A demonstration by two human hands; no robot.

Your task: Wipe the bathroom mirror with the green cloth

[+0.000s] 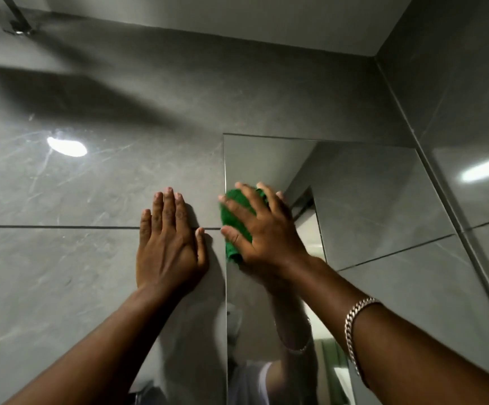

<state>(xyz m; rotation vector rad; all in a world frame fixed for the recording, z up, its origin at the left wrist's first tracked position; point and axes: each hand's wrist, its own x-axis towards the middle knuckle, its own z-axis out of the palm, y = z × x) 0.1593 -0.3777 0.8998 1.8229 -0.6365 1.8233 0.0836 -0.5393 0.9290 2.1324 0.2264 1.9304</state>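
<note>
The mirror (369, 200) is a frameless pane on the grey tiled wall, right of centre. My right hand (263, 226) presses the green cloth (234, 217) flat against the mirror's left edge, fingers spread over it; the cloth shows between and beside the fingers. My left hand (170, 238) lies flat and open on the wall tile just left of the mirror, holding nothing. The right hand is slightly blurred.
Grey glossy wall tiles (76, 258) with a horizontal grout line surround the mirror. A side wall (471, 127) meets the mirror's right edge at a corner. A metal shower fitting (18, 24) sits at top left. Light reflections glare on the tiles.
</note>
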